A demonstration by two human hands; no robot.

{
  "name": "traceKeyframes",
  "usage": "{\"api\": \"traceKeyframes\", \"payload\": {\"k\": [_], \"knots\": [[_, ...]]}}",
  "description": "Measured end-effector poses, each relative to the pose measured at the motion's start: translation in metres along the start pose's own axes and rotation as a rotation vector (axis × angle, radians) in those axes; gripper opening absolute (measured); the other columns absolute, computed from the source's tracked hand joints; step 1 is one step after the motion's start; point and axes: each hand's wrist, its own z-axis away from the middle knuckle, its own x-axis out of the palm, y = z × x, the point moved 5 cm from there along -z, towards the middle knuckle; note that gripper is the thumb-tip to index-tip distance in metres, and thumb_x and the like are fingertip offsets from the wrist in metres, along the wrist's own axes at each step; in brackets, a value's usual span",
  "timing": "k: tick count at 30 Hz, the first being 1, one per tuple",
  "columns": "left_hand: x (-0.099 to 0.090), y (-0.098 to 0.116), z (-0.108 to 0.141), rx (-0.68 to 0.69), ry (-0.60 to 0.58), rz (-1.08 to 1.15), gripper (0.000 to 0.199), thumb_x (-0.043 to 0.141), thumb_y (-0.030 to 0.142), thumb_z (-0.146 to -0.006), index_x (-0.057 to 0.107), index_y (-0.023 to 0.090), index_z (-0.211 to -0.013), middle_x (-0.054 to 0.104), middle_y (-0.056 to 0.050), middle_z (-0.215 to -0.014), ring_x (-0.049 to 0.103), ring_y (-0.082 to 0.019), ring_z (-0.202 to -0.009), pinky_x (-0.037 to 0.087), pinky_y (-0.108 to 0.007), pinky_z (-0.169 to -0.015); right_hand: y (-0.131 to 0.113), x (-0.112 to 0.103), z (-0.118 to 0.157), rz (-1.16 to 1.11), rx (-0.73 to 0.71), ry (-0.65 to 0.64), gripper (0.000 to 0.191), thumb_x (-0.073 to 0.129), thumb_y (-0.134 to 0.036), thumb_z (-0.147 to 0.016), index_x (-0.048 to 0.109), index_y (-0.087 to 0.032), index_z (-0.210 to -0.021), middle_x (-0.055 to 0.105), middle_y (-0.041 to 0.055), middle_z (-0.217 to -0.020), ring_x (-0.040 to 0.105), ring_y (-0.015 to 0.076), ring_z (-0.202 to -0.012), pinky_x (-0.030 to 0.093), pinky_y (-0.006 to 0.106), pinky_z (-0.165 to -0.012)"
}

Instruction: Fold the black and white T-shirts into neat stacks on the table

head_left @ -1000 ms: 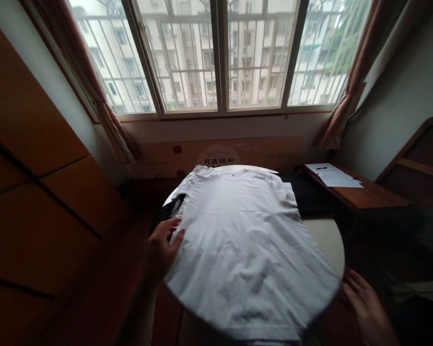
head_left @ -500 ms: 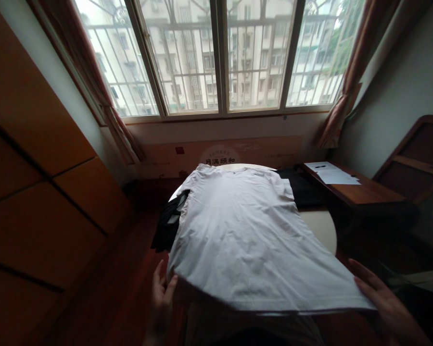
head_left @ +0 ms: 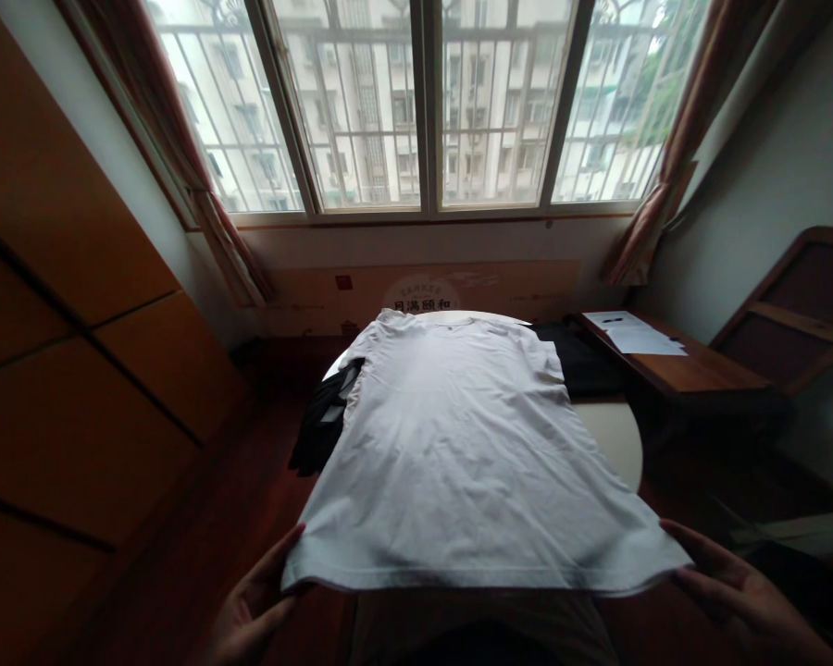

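A white T-shirt [head_left: 458, 444] is spread over a round white table [head_left: 621, 439], its collar at the far side and its hem stretched out toward me past the near edge. My left hand [head_left: 256, 592] grips the left hem corner, fingers closed on the fabric. At the opposite corner my right hand [head_left: 722, 573] pinches the hem between thumb and fingers. Between the two hands the hem is nearly straight, and wrinkles run along the body of the shirt.
Dark clothing [head_left: 316, 430] hangs at the table's left edge, and a black folded item [head_left: 590, 365] lies at its back right. A wooden side table [head_left: 708, 365] bears white papers [head_left: 639, 335]. Orange-brown cabinets [head_left: 76, 388] stand on the left, with a window [head_left: 423, 111] ahead.
My left hand has moved left and closed on the hem corner, pulling it outward. The right corner has shifted slightly left with my right hand. The hem is straighter.
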Motion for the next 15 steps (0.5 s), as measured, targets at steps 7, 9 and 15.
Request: {"api": "traceKeyframes", "payload": {"k": [7, 9, 15], "knots": [[0.003, -0.003, 0.000, -0.043, 0.105, 0.217, 0.070, 0.095, 0.042, -0.044, 0.078, 0.021, -0.109, 0.077, -0.009, -0.104, 0.067, -0.039, -0.111, 0.059, -0.041, -0.094, -0.006, -0.007, -0.002, 0.089, -0.045, 0.070, 0.052, 0.089, -0.037, -0.048, 0.079, -0.024, -0.097, 0.077, 0.0106, -0.110, 0.073, 0.0349, -0.101, 0.063, 0.033, -0.076], [0.003, -0.006, 0.000, -0.074, 0.122, 0.246, 0.066, 0.095, 0.038, -0.043, 0.079, 0.021, -0.105, 0.078, -0.009, -0.102, 0.069, -0.040, -0.107, 0.060, -0.043, -0.091, -0.001, -0.009, -0.002, 0.023, 0.008, 0.104, 0.049, 0.088, -0.038, -0.050, 0.078, -0.023, -0.095, 0.078, 0.0102, -0.101, 0.074, 0.0342, -0.095, 0.063, 0.034, -0.074], [-0.005, -0.009, -0.006, -0.066, 0.136, 0.196, 0.057, 0.092, 0.039, -0.045, 0.079, 0.019, -0.097, 0.077, -0.010, -0.095, 0.070, -0.041, -0.102, 0.062, -0.046, -0.084, 0.009, -0.009, -0.005, 0.065, -0.052, 0.159, 0.045, 0.078, -0.047, -0.064, 0.069, -0.025, -0.102, 0.076, 0.0050, -0.091, 0.074, 0.0288, -0.086, 0.062, 0.033, -0.073]]}}
